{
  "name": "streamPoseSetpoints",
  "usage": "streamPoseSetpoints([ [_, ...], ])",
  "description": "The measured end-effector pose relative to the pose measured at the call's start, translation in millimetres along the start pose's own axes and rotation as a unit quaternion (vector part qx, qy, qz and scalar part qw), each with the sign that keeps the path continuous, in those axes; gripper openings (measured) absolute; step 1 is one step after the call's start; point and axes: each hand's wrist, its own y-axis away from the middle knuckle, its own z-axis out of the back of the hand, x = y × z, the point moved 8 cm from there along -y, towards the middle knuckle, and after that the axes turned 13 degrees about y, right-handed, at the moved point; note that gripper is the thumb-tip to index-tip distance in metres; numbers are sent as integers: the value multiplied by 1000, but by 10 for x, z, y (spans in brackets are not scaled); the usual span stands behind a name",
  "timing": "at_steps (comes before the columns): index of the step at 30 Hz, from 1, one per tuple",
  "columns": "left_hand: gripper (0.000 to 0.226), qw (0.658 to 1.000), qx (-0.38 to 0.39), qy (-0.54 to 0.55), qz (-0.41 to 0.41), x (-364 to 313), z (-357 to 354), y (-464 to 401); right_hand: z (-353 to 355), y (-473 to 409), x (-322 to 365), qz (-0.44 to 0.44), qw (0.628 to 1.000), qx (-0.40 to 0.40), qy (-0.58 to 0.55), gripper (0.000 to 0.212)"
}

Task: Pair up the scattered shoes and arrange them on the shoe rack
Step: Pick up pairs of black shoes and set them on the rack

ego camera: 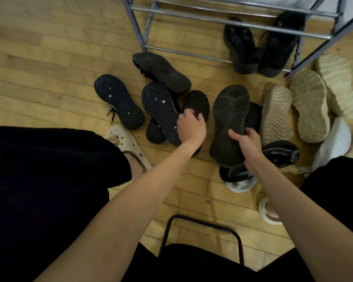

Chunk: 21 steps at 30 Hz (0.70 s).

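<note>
In the head view, a dark sole-up shoe (229,121) is gripped at its heel by the closed fingers of the right hand (247,143), while a black shoe (196,104) on the floor (49,68) is clasped by the left hand (191,127), below the shoe rack (212,21).

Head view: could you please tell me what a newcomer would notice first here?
A heap of upturned shoes on the wood floor, mostly black, with pale soles at right. The right hand grips a dark sole-up shoe; the left hand grasps another. One black pair already sits on the rack.
</note>
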Motion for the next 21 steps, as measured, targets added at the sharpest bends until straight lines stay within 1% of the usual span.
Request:
streamPoseSetpoints([
  [1, 49, 994, -89, -58, -7, -1, 173, 10, -3, -33, 2, 2, 1000, -3, -6, 62],
  [2, 65, 984, -142, -103, 11, 52, 302, 9, -10, -55, 12, 3, 1000, -5, -11, 62],
  [3, 85, 978, -157, -125, 58, 161, 389, -16, -19, -75, 22, 2, 1000, -5, -17, 61],
  [4, 104, 974, -146, -127, 120, 310, 431, -53, -28, -88, 32, 0, 1000, -7, -21, 62],
  [5, 120, 969, -126, -105, 187, 462, 451, -73, -40, -101, 33, -4, 1000, -9, -26, 63],
  [6, 130, 960, -110, -63, 250, 599, 458, -86, -54, -111, 31, -8, 999, -11, -30, 64],
  [7, 133, 948, -100, -1, 301, 705, 443, -92, -68, -122, 31, -11, 999, -12, -32, 64],
  [8, 134, 934, -93, 71, 337, 776, 400, -97, -81, -123, 32, -12, 999, -12, -32, 64],
  [9, 134, 923, -87, 129, 353, 816, 348, -100, -92, -122, 29, -12, 999, -10, -29, 64],
  [10, 135, 919, -81, 154, 353, 827, 304, -114, -102, -115, 28, -11, 1000, -7, -26, 63],
  [13, 133, 930, -74, 144, 330, 807, 253, -121, -122, -87, 28, -8, 1000, 9, -18, 60],
  [17, 125, 925, -79, 156, 339, 778, 290, -96, -175, -44, 45, -1, 999, 32, -11, 57],
  [19, 117, 912, -104, 202, 342, 785, 374, -109, -201, -27, 69, 3, 999, 38, -10, 55],
  [21, 110, 901, -149, 240, 329, 773, 514, -119, -233, -13, 102, 7, 999, 42, -11, 55],
])
